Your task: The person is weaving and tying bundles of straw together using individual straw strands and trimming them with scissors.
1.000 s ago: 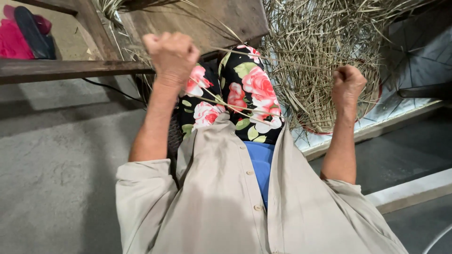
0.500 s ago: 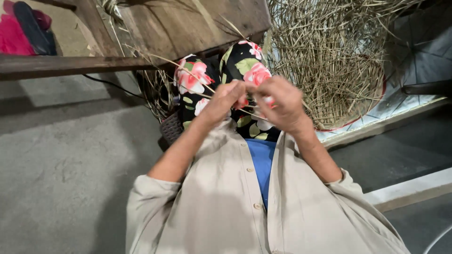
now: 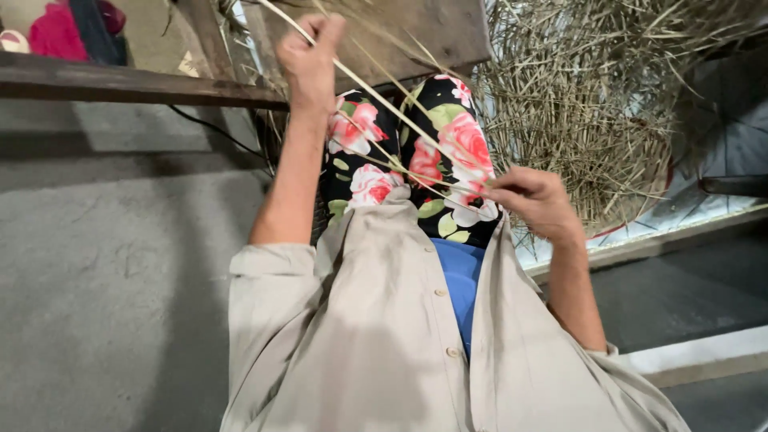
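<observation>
Head view is showing the left hand gripping one end of a long pale dry straw strand, fingers closed, while the right hand is pinching its other end; the strand is running diagonally between them, above the floral-print lap.

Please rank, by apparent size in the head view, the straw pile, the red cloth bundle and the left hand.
1. straw pile
2. left hand
3. red cloth bundle, partly cut off by the frame and farther away, so its rank against the hand is unsure.
</observation>
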